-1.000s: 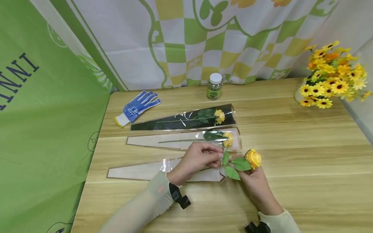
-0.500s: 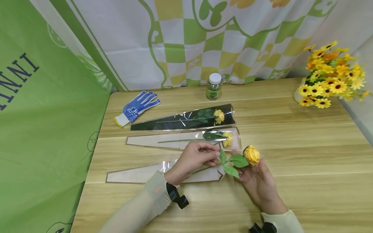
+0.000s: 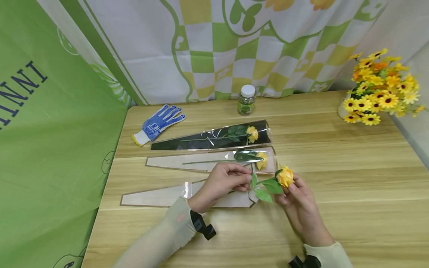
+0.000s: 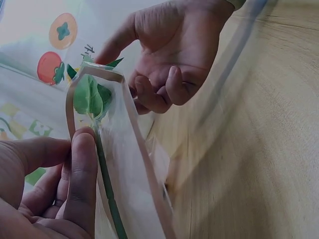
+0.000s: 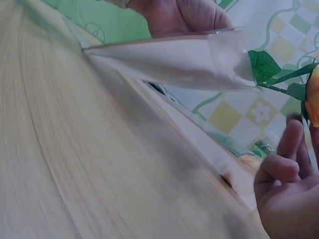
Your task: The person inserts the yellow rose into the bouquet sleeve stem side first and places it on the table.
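My left hand [image 3: 226, 183] pinches the open mouth of a pale, clear-fronted flower sleeve [image 3: 151, 197]. In the left wrist view the thumb and fingers grip its brown-edged rim, and a green stem [image 4: 105, 172] runs down within it. The yellow rose [image 3: 286, 176] on that stem sticks out past the mouth, its leaves [image 3: 272, 186] beside the opening. My right hand [image 3: 303, 210] holds the bloom between thumb and fingers; the right wrist view shows the bloom [image 5: 313, 97] only partly, at the frame edge. The sleeve's mouth end is raised off the table in that view.
Behind the hands lie a pale sleeve [image 3: 164, 161] and a black sleeve [image 3: 171, 144], each with a yellow rose. A blue-and-white glove [image 3: 157, 124], a white-lidded jar [image 3: 246, 100] and a pot of yellow flowers [image 3: 378, 93] stand or lie farther back on the wooden table [image 3: 352, 167].
My right hand has turned and now holds the bloom, after having been lower behind it. The rose has shifted slightly left and up, closer to the sleeve. My left hand keeps its pinch.
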Demonstrator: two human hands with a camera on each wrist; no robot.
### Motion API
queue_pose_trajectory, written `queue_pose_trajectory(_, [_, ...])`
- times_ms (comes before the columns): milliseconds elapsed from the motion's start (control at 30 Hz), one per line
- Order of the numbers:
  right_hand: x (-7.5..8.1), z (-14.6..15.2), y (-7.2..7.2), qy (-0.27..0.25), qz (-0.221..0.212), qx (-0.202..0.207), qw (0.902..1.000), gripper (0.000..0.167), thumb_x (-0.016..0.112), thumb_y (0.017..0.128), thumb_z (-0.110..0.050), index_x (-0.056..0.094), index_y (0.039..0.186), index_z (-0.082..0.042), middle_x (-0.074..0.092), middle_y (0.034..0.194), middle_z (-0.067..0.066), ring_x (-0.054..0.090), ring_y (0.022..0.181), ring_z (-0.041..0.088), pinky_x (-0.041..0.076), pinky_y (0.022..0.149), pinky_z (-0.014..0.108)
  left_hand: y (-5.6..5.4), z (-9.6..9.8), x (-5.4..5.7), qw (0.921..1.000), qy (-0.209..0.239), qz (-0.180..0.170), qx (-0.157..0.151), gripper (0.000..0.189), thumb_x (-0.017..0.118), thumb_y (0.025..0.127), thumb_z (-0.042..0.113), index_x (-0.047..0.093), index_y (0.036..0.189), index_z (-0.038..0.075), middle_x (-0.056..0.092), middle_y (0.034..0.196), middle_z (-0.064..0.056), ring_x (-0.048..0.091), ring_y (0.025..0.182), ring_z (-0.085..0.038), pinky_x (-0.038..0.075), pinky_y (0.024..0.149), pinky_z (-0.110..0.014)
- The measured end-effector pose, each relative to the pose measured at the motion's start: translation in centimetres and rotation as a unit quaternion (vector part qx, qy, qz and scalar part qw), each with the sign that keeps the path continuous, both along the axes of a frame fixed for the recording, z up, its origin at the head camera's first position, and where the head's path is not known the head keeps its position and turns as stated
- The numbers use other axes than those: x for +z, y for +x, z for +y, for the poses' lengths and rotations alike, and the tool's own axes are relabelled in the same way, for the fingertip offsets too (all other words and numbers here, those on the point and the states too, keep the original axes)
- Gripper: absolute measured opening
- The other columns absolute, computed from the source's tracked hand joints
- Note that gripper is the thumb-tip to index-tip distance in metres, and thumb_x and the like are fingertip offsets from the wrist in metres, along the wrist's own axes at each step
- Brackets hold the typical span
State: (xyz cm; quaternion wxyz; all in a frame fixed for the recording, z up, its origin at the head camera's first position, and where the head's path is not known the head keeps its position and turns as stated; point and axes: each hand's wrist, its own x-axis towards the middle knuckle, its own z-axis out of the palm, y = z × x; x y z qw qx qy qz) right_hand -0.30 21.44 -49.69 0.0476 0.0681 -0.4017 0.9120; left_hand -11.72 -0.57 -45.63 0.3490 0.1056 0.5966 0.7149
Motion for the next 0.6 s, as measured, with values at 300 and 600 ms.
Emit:
queue_pose_trajectory(300, [0.67, 0.62, -0.04, 0.127, -0.046, -0.158, 0.9780, 0.034, 0.052, 0.096, 0.020, 0.057, 0.129, 0.011, 0.063, 0.114, 0.010, 0.062, 0.097, 0.016, 0.059, 0.081, 0.020, -0.08, -0.14, 0.03, 0.9999, -0.005, 0.010, -0.012, 0.015, 0.074, 0.092, 0.001, 0.075, 0.107, -0.003, 0.074, 0.090, -0.016, 0.072, 0.075, -0.018, 0.064, 0.069, -0.028])
queue_pose_trajectory(600, [0.51, 0.19, -0.22, 0.218, -0.028, -0.168, 0.9611, 0.033, 0.057, 0.087, 0.028, 0.054, 0.120, 0.021, 0.067, 0.107, 0.013, 0.063, 0.088, 0.019, 0.059, 0.079, 0.022, -0.08, 0.22, 0.32, 1.0000, -0.003, 0.004, -0.004, 0.016, 0.074, 0.091, -0.001, 0.073, 0.106, -0.007, 0.073, 0.088, -0.020, 0.072, 0.074, -0.018, 0.064, 0.069, -0.030])
